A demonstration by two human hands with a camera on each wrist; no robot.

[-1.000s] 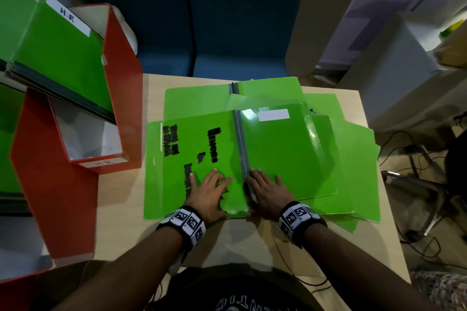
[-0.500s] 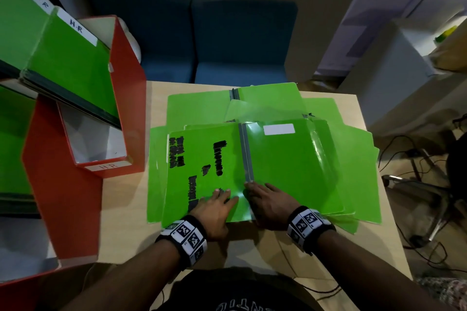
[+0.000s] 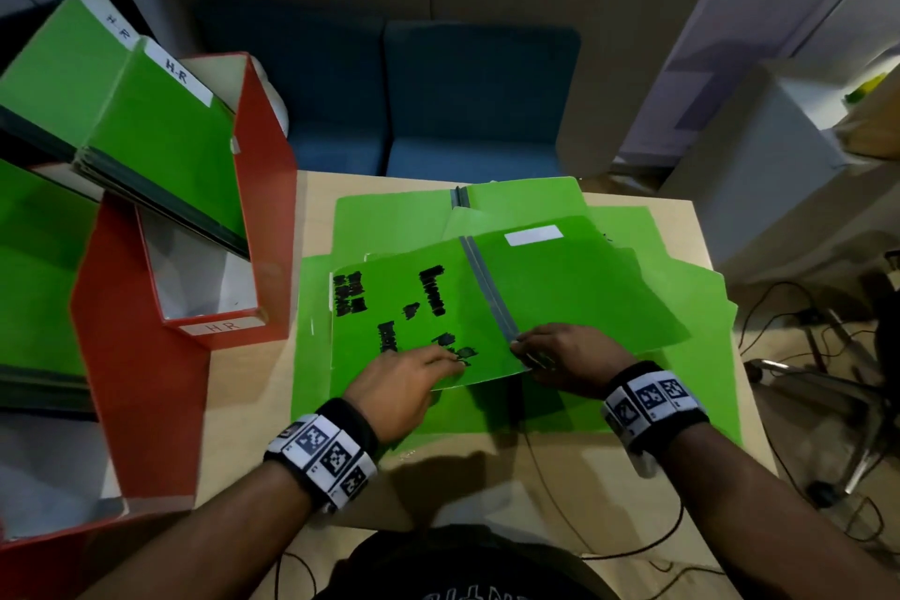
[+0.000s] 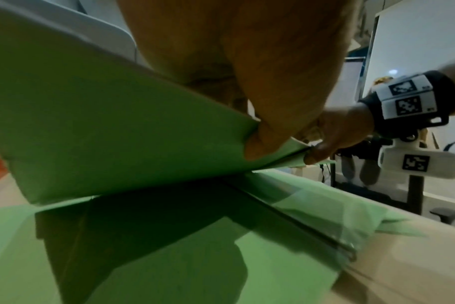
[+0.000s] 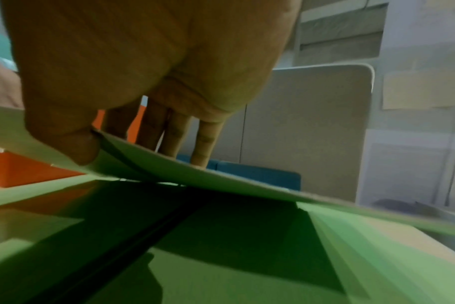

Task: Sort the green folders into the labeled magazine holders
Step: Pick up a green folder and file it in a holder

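The top green folder lies open on a pile of green folders, showing a grey spine, a white label and black markings. Its near edge is raised off the pile. My left hand pinches that edge left of the spine, and my right hand pinches it at the spine. In the left wrist view the thumb is under the folder. In the right wrist view the thumb is below the folder and the fingers lie on top. A red holder labelled HR stands at the left.
Green folders marked H-R lean in the HR holder. A larger red holder with more green folders stands nearer at the far left. The wooden table shows bare near the front edge. A blue sofa sits behind; cables lie at right.
Both hands lay flat on the open top folder; now they pinch its near edge, which has come up off the pile and turned slightly.
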